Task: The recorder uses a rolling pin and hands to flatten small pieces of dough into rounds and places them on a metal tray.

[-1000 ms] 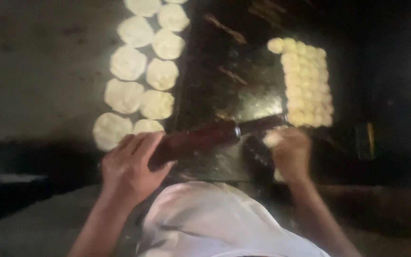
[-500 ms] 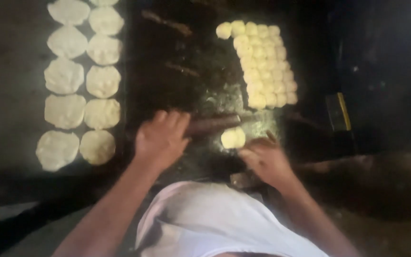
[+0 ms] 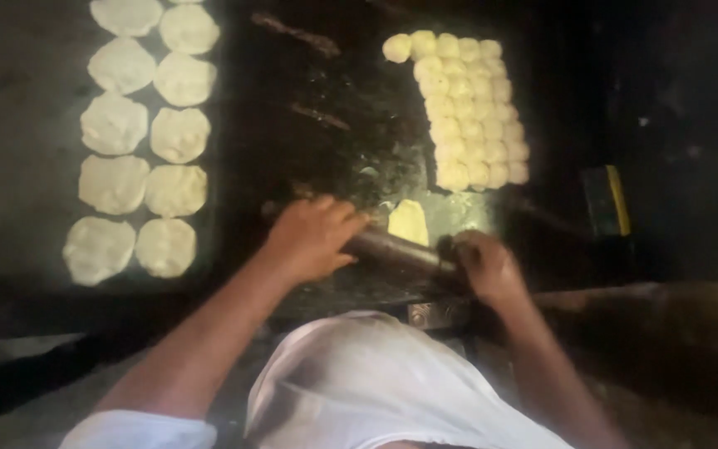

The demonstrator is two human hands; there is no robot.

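Observation:
A dark wooden rolling pin (image 3: 399, 251) lies across a dark glossy work slab (image 3: 334, 158). My left hand (image 3: 313, 237) presses on its left end, and my right hand (image 3: 485, 264) grips its right end. Just beyond the pin sits one pale piece of dough (image 3: 409, 221), partly flattened. Farther back on the slab, several small dough balls (image 3: 469, 112) are packed in neat rows.
To the left, several rolled flat dough rounds (image 3: 139, 141) lie in two columns on a dark surface. A small yellow and dark object (image 3: 610, 199) sits at the right. My white-clad body (image 3: 376, 391) fills the bottom of the view.
My right hand has moved off the dough piece onto the pin's right end. The pin now lies just in front of the dough, which looks flatter than before.

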